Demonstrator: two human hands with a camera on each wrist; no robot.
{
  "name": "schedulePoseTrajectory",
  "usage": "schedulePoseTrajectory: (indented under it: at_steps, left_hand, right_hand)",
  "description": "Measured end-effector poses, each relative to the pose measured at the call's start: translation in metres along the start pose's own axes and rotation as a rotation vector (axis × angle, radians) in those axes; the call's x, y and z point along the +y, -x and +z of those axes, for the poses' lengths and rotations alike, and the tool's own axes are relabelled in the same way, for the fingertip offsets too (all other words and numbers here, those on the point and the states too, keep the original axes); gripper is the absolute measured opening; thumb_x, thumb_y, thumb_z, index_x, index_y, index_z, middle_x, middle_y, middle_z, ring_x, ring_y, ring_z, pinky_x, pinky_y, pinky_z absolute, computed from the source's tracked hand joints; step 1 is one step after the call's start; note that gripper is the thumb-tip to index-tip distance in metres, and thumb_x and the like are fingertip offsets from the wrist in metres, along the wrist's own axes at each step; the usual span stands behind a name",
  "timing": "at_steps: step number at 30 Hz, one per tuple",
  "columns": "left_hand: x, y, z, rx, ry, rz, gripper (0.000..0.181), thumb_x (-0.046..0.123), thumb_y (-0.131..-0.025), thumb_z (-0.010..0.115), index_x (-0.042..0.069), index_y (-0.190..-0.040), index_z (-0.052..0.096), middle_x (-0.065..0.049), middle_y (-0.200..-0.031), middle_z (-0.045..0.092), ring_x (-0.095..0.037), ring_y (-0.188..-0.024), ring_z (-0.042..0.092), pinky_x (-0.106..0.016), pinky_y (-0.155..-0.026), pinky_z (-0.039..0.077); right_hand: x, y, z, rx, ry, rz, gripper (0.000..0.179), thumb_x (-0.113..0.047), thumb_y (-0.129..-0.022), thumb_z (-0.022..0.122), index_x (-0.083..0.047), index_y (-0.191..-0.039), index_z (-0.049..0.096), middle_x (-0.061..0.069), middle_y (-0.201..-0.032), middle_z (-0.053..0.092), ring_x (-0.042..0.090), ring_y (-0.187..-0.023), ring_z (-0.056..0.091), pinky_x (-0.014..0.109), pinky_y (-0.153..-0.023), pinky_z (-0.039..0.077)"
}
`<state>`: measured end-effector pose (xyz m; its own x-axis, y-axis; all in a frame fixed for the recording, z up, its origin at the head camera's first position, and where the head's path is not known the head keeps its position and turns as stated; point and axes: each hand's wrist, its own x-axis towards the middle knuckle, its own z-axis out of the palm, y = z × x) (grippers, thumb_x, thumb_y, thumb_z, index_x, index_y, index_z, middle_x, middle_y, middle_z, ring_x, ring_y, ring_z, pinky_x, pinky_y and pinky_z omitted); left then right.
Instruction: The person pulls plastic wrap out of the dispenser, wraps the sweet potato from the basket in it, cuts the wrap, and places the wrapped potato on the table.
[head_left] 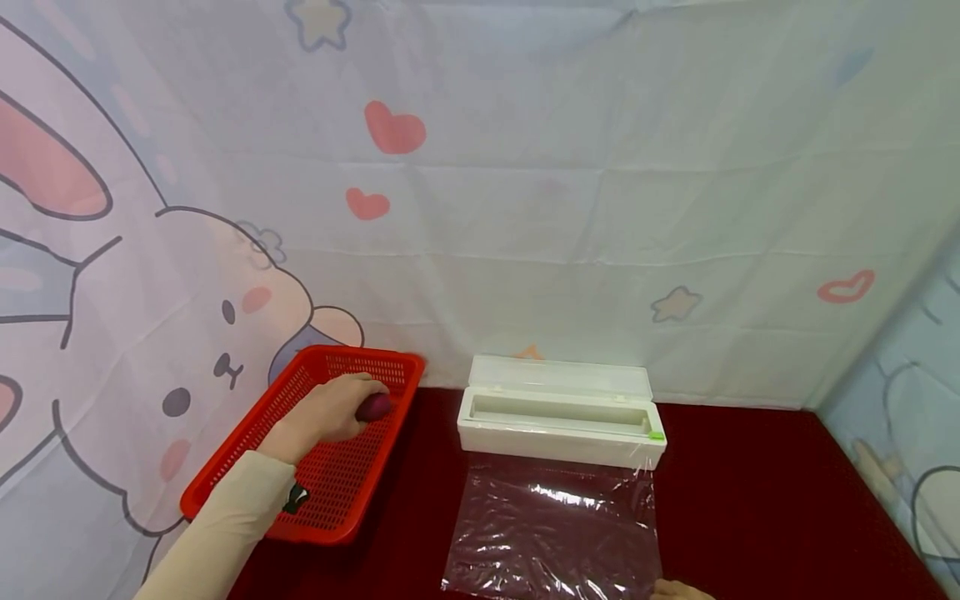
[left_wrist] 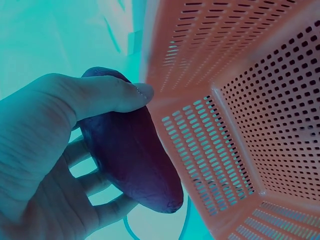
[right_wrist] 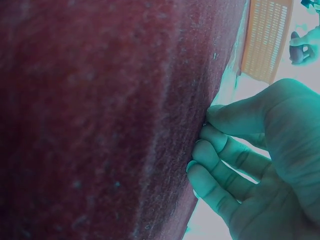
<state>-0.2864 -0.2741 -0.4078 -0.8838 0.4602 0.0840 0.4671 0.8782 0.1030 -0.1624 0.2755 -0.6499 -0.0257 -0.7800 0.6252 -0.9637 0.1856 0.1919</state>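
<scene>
A dark purple, spindle-shaped root resembling a sweet potato (head_left: 374, 407) is held over the upper right part of a shallow red plastic basket with slotted sides (head_left: 330, 467), left of center in the head view. A person's left hand (head_left: 337, 410) grasps it; the left wrist view shows the thumb laid across its upper end and the other fingers behind it, its tapered tip pointing to the lower right of the frame. A cream-colored sleeve (head_left: 232, 500) reaches in from the bottom left, crossing the basket's near rim. Beside the sleeve, in the basket's lower part, lies a small dark item with a pale mark (head_left: 296, 499), too small to identify.

The right hand (head_left: 677, 591), cut off by the bottom edge of the frame, is at the lower right corner of a sheet of clear, glossy plastic film (head_left: 555, 533). The right wrist view shows thumb and fingertips bunched at the cloth's edge; whether they pinch the film cannot be told.

The film extends below a long white box (head_left: 555, 443) at center right, its lid (head_left: 558, 377) raised and a bright green tab (head_left: 657, 436) at its right end. Dark red cloth (head_left: 750, 492) covers the table before a pale fabric backdrop (head_left: 570, 208) printed with a cartoon rabbit (head_left: 202, 342).
</scene>
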Motion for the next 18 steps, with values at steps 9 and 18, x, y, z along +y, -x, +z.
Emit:
schedulePoseTrajectory:
  at_steps: [9,18]
  left_hand:
    - [0.013,-0.003,-0.002,0.019,-0.016,0.034,0.050,0.012,-0.082,0.091,0.015,-0.128,0.072,-0.007,-0.124,0.071,-0.026,-0.103,0.067,-0.049,-0.086,0.062]
    - [0.027,-0.004,-0.006,0.001,-0.011,0.043,0.052,0.012,-0.082,0.092,0.015,-0.128,0.068,-0.007,-0.121,0.071,-0.025,-0.101,0.067,-0.048,-0.085,0.063]
  right_hand:
    - [0.004,0.009,0.008,0.000,0.038,-0.059,0.044,-0.024,-0.117,0.038,-0.026,-0.087,0.071,-0.018,-0.077,0.057,-0.008,-0.075,0.041,0.000,-0.067,0.027]
    - [0.008,0.020,0.015,-0.007,0.057,-0.067,0.040,-0.026,-0.116,0.041,-0.027,-0.093,0.074,-0.018,-0.084,0.063,-0.008,-0.082,0.048,0.001,-0.070,0.036]
